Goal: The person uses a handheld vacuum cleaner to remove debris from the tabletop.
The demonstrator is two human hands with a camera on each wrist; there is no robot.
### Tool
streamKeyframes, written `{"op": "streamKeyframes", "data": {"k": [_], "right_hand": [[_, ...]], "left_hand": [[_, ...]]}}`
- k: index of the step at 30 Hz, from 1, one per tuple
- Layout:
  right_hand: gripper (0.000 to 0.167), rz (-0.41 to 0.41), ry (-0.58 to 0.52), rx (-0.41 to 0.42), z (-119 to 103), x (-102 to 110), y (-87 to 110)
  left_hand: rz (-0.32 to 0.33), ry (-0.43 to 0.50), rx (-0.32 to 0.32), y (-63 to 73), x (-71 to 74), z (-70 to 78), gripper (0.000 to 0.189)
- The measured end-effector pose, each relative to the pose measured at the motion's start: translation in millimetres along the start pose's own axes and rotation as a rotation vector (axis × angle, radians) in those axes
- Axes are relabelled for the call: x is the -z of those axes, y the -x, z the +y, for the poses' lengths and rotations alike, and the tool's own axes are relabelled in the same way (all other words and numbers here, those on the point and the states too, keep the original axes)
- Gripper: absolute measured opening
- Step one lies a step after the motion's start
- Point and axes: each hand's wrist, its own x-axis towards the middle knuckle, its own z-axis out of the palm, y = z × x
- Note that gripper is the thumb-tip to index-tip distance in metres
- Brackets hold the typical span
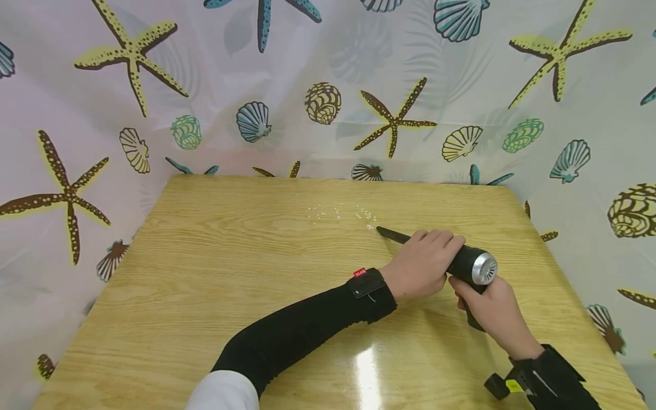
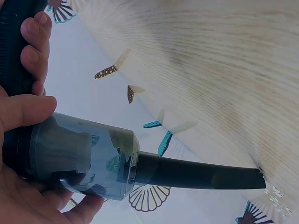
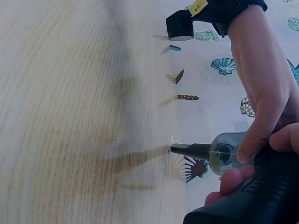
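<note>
A black handheld vacuum cleaner (image 1: 463, 263) with a silver end cap is held over the right part of the table. My left hand (image 1: 420, 265) grips its body from above, around the clear dust cup (image 2: 93, 154). Lower down, my right hand (image 1: 497, 313) holds the handle (image 3: 247, 200), its fingers (image 2: 33, 53) wrapped round it. The long narrow nozzle (image 1: 393, 234) slants forward and left, its tip close to small white bits (image 1: 366, 215) scattered on the tabletop. Whether the tip touches the wood I cannot tell.
The wooden table (image 1: 230, 256) has a light grain and a glare patch near the front. A white curtain (image 1: 287, 80) printed with starfish and shells hangs behind it and along both sides. Black wrist bands with cameras (image 1: 496, 386) sit on my wrists.
</note>
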Motion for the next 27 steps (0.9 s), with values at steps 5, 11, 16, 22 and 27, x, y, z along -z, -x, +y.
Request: {"op": "streamKeyframes", "data": {"k": [5, 11, 16, 22, 27], "right_hand": [[0.044, 0.003, 0.002, 0.004, -1, -3, -2.4], [0.044, 0.008, 0.014, -0.001, -4, -6, -4.9], [0.045, 0.000, 0.001, -0.001, -4, -8, -7.0], [0.045, -0.008, -0.017, 0.007, -5, -10, -8.7], [0.043, -0.003, -0.005, 0.014, -5, -12, -10.1]], "left_hand": [[0.002, 0.002, 0.007, 1.2, -0.8, -2.9, 0.048], [0.000, 0.016, 0.018, 3.8, 0.6, -5.5, 0.048], [0.006, 0.016, 0.024, 5.3, 0.8, -7.4, 0.047], [0.015, -0.001, 0.032, 6.4, 1.1, -9.9, 0.046], [0.019, -0.005, 0.038, 7.4, 0.8, -11.4, 0.045]]}}
